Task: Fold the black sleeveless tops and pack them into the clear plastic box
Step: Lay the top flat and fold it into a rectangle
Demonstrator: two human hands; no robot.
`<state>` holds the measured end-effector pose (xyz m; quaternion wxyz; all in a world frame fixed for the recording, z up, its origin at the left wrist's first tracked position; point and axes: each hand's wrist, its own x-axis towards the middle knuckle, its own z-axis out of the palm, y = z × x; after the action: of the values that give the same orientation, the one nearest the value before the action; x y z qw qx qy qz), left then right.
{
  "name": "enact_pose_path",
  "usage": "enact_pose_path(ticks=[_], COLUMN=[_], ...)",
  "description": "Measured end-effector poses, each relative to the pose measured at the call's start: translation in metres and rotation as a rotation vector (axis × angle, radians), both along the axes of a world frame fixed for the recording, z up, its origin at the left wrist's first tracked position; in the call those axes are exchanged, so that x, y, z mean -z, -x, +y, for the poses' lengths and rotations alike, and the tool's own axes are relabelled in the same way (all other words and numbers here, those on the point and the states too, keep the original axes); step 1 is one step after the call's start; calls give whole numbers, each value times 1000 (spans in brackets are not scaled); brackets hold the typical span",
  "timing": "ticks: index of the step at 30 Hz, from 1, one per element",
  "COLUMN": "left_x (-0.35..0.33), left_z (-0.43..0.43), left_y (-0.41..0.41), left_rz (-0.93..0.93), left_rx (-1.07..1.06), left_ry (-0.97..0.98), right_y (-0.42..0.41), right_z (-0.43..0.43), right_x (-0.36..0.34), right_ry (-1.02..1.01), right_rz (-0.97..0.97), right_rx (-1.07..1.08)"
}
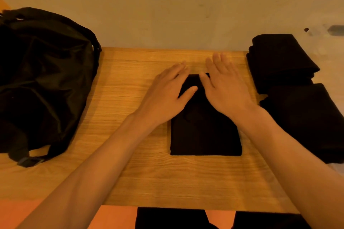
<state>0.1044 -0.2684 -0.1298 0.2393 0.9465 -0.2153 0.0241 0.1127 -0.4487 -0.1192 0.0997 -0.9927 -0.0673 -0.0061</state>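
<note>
Black top (pixel 204 135) pressed flat on table (pixel 130 173).
I see left hand (pixel 165 91) and right hand (pixel 225 87), fingers straight, pressing it; bag (pixel 42 79) lies left, folded stack (pixel 283 61) right.

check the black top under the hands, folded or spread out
Folded: the black top lies as a compact, straight-edged rectangle on the wooden table.
</note>
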Motion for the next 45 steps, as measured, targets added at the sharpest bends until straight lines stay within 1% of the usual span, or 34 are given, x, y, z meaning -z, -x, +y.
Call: enact_pose_path(ticks=[2, 3, 6, 10, 13, 19, 22, 25, 27, 29, 31, 34, 36, 37, 38, 39, 40, 42, 44, 45], left_x=[7, 11, 16, 9, 4, 0, -1, -11, -18, -21, -16, 4, 9, 7, 2, -4, -10, -18, -24, -26], left_z=[0, 3, 14, 21, 26, 42, 48, 42, 28, 10, -5, -7, 2, 7, 12, 17, 23, 32, 38, 37], left_y=[-1, 1, 8, 11, 17, 31, 35, 32, 23, 10, 0, -9, -9, -7, -4, 2, 9, 27, 49, 62], left_rz=[83, 86, 84, 155, 163, 164, 151, 160, 147, 167, 181, 173, 188, 213, 251, 287, 310, 272, 206, 226], left_rx=[91, 124, 147, 153, 150, 99, 25, -120, -141, -94, 4, 99, 108, 108, 98, 61, -13, -214, -383, -437], left_ry=[-176, -228, -242, -189, -157, -46, 46, 183, 227, 172, 29, -253, -318, -301, -243, -141, -18, 177, 182, 156], right_y=[-5, -3, 11, 23, 31, 35, 33, 22, 9, -5, -13, -7, 3, 7, 12, 16, 20, 31, 47, 58], right_z=[4, 3, -2, -7, -12, -23, -27, -23, -12, -1, 3, -6, -13, -16, -19, -21, -21, -19, -14, -12], right_x=[8, 13, 19, 14, 12, 8, 10, -4, -12, -14, -5, 12, 20, 22, 23, 23, 22, 15, 4, 0], right_ry=[104, 134, 126, 156, 187, 90, -23, -36, -79, -63, 18, 64, 52, 49, 39, 14, -23, -98, -151, -160], right_rz=[126, 144, 98, 130, 150, 201, 100, -13, -22, 33, 111, 157, 153, 159, 170, 173, 144, -2, -136, -179], right_rx=[-21, -27, -29, -30, -17, 19, 57, 82, 66, 8, -20, 40, 88, 104, 118, 126, 126, 91, 30, 3])
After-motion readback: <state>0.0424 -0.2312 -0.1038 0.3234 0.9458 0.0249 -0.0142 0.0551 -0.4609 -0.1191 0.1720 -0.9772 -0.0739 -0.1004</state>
